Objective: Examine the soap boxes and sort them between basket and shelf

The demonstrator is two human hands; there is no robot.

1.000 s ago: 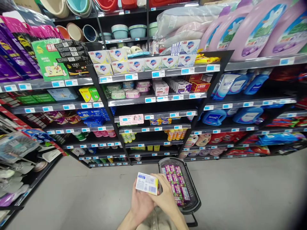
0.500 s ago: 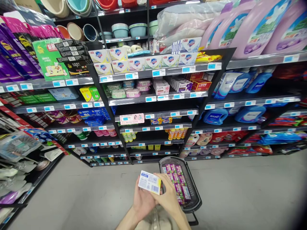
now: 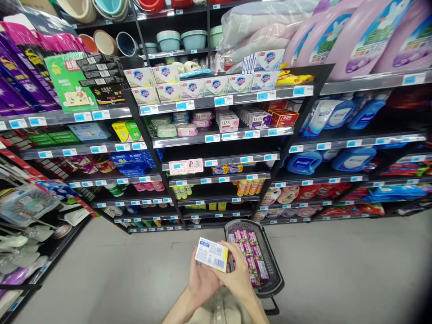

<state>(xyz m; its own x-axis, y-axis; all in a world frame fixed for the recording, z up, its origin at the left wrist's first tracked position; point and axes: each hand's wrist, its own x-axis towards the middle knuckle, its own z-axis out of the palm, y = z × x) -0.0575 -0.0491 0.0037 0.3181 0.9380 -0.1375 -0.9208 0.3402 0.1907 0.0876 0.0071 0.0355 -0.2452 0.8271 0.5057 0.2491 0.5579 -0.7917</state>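
Glossy cardboard soap box, dark plastic basket

Print on small box too small to read; its front face turned away. Underside of box covered by left hand and right hand. Both forearms cut off at bottom edge. Near end of basket partly hidden behind right hand; labels on pink packs inside illegible. Price tags along shelf edges unreadable. Purple detergent jugs cropped by top and right edges. Bowls on top shelf cut off above. Hanging goods at far left blurred, partly out of view.
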